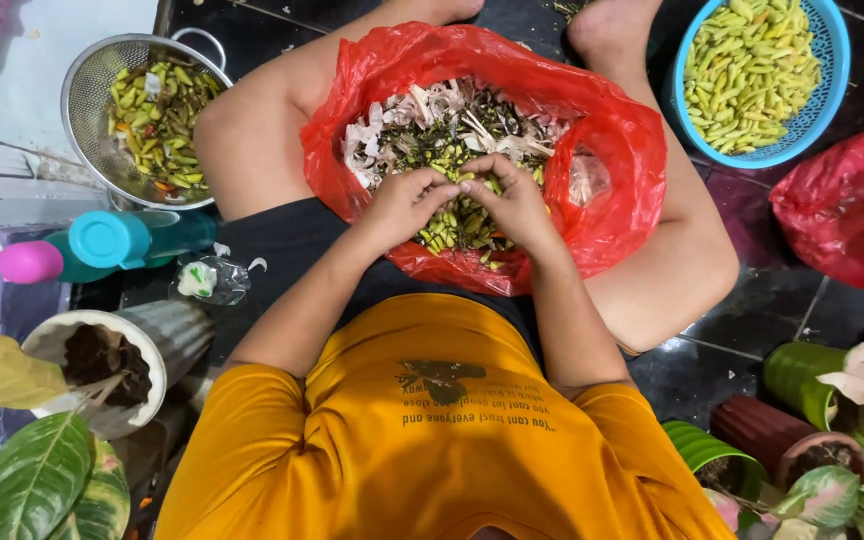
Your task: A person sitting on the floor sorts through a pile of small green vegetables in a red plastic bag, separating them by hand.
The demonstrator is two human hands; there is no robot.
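While both hands meet over the red plastic bag [612,150] resting in the person's lap, the left hand [404,203] and right hand [518,200] have fingers pressed together, pinching one small green chili [467,183] between them. Chilies and pale husk scraps fill the bag. A metal colander [87,100] sits left; a blue basket [824,100] sits right.
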